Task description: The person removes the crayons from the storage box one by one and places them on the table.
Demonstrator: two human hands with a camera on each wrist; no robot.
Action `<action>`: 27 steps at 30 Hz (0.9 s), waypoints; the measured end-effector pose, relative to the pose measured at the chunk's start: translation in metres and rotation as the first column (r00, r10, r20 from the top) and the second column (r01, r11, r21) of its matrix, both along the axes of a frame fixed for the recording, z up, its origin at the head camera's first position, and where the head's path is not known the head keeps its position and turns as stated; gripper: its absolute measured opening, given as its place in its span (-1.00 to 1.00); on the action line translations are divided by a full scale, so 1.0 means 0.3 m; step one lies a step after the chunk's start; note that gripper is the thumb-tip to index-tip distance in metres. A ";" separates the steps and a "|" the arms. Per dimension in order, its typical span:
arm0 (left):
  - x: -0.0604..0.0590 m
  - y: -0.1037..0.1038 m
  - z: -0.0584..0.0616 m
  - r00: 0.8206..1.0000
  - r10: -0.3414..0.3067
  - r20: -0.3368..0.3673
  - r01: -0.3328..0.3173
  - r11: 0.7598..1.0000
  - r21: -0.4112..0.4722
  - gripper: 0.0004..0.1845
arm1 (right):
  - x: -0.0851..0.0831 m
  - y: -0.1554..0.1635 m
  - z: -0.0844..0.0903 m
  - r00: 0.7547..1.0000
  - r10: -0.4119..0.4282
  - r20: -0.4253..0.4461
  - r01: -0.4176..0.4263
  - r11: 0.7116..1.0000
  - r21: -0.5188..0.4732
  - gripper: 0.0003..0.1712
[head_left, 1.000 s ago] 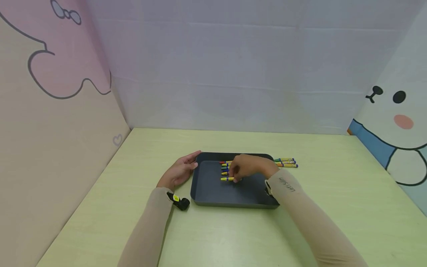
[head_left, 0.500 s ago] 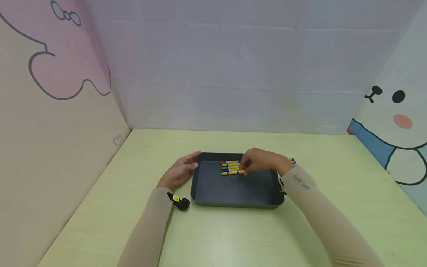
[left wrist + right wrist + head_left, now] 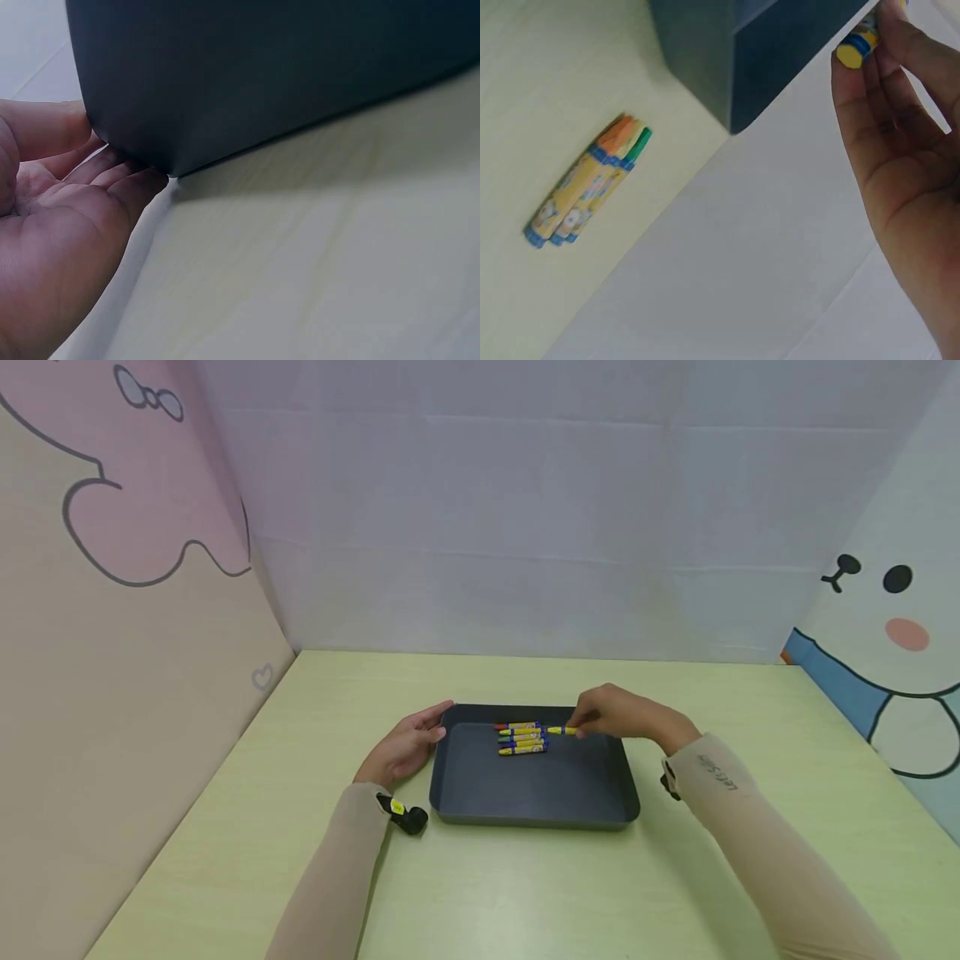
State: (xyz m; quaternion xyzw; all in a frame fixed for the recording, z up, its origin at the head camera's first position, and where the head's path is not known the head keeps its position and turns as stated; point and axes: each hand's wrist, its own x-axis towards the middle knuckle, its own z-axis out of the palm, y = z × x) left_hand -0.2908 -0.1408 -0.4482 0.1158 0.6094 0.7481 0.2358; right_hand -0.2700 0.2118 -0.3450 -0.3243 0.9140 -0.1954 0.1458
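Your right hand (image 3: 626, 720) pinches a yellow crayon (image 3: 562, 730) by its end, holding it level over the far right part of the dark tray (image 3: 525, 806), just beside the row of crayons (image 3: 521, 737) lying inside. Your left hand (image 3: 401, 747) rests against the tray's left wall, fingers relaxed and touching its corner. More crayons (image 3: 585, 184) lie on the table (image 3: 480, 893) outside the tray.

A small black-and-yellow object (image 3: 406, 815) lies on the pale green table (image 3: 225, 827), cartoon wall panels (image 3: 112, 527) around.
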 end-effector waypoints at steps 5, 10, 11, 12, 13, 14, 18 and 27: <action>-0.001 -0.003 0.000 1.000 0.000 0.000 0.000 1.000 -0.014 -0.36 | 0.005 0.045 -0.003 0.998 0.005 -0.062 -0.005 1.000 -0.004 -0.75; -0.009 0.003 -0.012 1.000 -0.010 -0.006 0.010 1.000 -0.003 -0.36 | 0.014 0.089 -0.009 0.995 -0.011 -0.098 0.008 1.000 -0.022 -0.76; -0.009 0.005 -0.014 1.000 -0.011 -0.006 0.011 1.000 -0.002 -0.36 | 0.017 0.097 -0.012 0.994 -0.013 -0.106 0.011 1.000 -0.024 -0.76; -0.008 0.007 -0.014 1.000 -0.012 -0.006 0.012 1.000 -0.001 -0.36 | 0.018 0.105 -0.015 0.993 -0.016 -0.115 0.013 1.000 -0.024 -0.77; -0.006 0.008 -0.013 1.000 -0.013 -0.008 0.013 1.000 -0.002 -0.36 | 0.020 0.113 -0.019 0.993 -0.022 -0.118 0.018 0.999 -0.029 -0.77; -0.006 0.010 -0.013 1.000 -0.013 -0.006 0.013 1.000 -0.003 -0.36 | 0.022 0.120 -0.021 0.992 -0.027 -0.120 0.024 0.999 -0.033 -0.78; -0.004 0.014 -0.009 1.000 -0.009 -0.001 0.009 1.000 0.003 -0.35 | 0.030 0.146 -0.025 0.992 -0.062 -0.114 0.057 0.997 -0.049 -0.78; -0.002 0.015 -0.002 1.000 -0.002 -0.005 0.002 1.000 -0.019 -0.36 | 0.044 0.202 -0.029 0.982 -0.111 -0.151 0.102 0.993 -0.065 -0.79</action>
